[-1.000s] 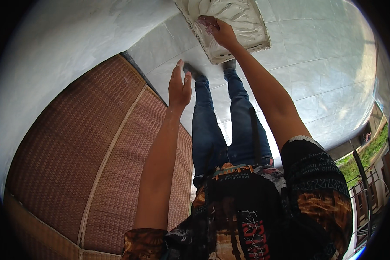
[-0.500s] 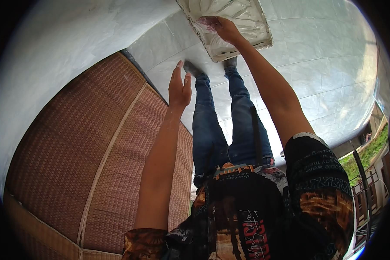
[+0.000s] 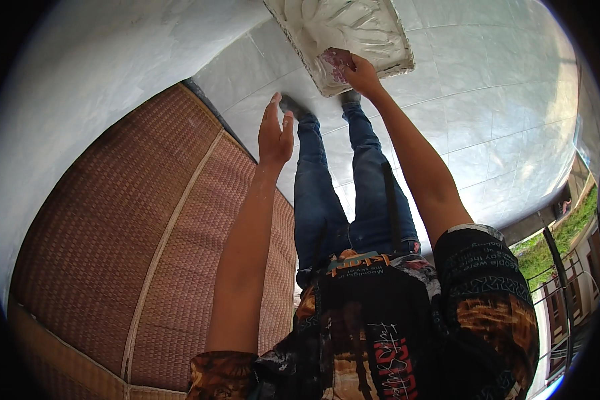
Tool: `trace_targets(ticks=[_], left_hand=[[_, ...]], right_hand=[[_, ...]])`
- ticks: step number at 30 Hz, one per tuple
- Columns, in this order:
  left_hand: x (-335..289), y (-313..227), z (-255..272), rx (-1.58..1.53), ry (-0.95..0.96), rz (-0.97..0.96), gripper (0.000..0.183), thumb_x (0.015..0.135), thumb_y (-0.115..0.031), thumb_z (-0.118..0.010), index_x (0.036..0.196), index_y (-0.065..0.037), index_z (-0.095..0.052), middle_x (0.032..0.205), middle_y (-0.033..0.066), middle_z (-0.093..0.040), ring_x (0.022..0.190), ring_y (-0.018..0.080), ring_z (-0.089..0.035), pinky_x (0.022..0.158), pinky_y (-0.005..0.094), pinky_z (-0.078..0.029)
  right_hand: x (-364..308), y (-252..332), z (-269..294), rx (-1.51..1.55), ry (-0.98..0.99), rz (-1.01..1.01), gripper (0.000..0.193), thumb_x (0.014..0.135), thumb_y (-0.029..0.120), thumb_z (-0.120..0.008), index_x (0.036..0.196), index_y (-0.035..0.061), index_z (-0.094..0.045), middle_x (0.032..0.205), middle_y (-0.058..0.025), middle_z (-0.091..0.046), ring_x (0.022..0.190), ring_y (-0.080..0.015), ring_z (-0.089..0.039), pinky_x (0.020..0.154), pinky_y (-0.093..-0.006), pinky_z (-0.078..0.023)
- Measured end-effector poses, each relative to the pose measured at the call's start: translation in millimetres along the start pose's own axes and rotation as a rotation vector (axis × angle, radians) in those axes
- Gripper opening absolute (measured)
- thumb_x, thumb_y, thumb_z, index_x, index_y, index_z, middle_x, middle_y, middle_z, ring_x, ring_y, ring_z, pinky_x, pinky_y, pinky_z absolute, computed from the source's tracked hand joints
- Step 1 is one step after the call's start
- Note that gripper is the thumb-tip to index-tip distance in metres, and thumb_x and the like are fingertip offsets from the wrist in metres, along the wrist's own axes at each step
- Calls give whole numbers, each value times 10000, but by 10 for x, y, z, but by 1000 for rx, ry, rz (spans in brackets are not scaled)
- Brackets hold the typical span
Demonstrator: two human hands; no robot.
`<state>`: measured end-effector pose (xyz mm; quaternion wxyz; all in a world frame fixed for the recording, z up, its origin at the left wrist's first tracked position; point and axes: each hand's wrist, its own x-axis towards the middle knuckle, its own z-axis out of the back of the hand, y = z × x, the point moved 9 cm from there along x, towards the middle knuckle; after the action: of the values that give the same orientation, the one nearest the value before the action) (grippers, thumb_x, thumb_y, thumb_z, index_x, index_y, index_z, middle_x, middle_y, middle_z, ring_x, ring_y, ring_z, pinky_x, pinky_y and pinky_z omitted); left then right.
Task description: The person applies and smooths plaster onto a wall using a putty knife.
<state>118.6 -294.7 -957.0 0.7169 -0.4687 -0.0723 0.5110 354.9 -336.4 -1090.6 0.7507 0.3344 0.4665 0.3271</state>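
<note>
A tray (image 3: pixel 407 69) with whitish, putty-like paste spread in ridges lies at the top of the view, just beyond my feet. Over its near part, my right hand (image 3: pixel 363 75) grips a flat reddish scraper (image 3: pixel 338 63) smeared with white. Its exact shape is partly hidden by my fingers and the smears. My left hand (image 3: pixel 275 133) hangs in the air to the left, fingers stretched and thumb apart, touching nothing. Pale smudges show on its fingertips.
Left of me lies a brown woven mat (image 3: pixel 147 200) with a pale seam. A smooth grey-white wall (image 3: pixel 113 73) rises at the upper left. Beneath the tray runs a grey tiled floor (image 3: pixel 473 93). My shoes (image 3: pixel 293 107) stand near it. Grass (image 3: pixel 567 230) and a railing show at far right.
My right hand has drawn the scraper toward me and slightly right across the tray, and more of the scraper shows. My left hand stays nearly still. The whole view has shifted slightly.
</note>
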Motion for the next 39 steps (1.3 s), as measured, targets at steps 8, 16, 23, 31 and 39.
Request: trace_targets(ticks=[8, 16, 23, 31, 39], left_hand=[[22, -28, -42, -9, 1, -4, 550, 1007, -285, -433, 1406, 91, -394, 1418, 283, -465, 1342, 395, -440, 1123, 416, -340], [-69, 36, -5, 7, -8, 9, 538, 1006, -275, -436, 1405, 85, -398, 1427, 277, -460, 1350, 393, -431, 1121, 415, -343], [-105, -102, 120, 37, -26, 17, 518, 994, -202, -410, 1433, 71, -369, 1431, 261, -464, 1355, 366, -433, 1137, 418, -316], [-18, -713, 661, 42, -168, -81, 550, 1004, -279, -410, 1435, 60, -368, 1450, 267, -438, 1368, 393, -406, 1143, 433, -310], [-8, -2009, 1605, 31, -400, -379, 578, 1002, -301, -399, 1455, 53, -342, 1468, 258, -419, 1392, 380, -381, 1160, 435, -289]], right_hand=[[109, 96, -156, -37, -50, 10, 331, 819, 198, -618, 1063, -23, -649, 962, -253, -685, 953, -392, -668, 852, -450, -511], [189, 72, -192, -22, 55, -16, 337, 839, 204, -634, 1093, -17, -657, 956, -213, -700, 916, -350, -680, 828, -412, -523], [-36, -62, -234, 843, 172, -418, 306, 939, 119, -604, 1216, -10, -595, 1065, -93, -685, 931, -196, -670, 811, -361, -534], [-234, 999, 145, 1038, 347, -270, 359, 972, 146, -590, 1304, 17, -545, 1174, -92, -638, 1037, -210, -642, 921, -403, -529], [-693, 2485, 756, 1062, 433, 32, 305, 975, 182, -599, 1260, 73, -574, 1098, -47, -673, 1005, -177, -666, 885, -395, -557]])
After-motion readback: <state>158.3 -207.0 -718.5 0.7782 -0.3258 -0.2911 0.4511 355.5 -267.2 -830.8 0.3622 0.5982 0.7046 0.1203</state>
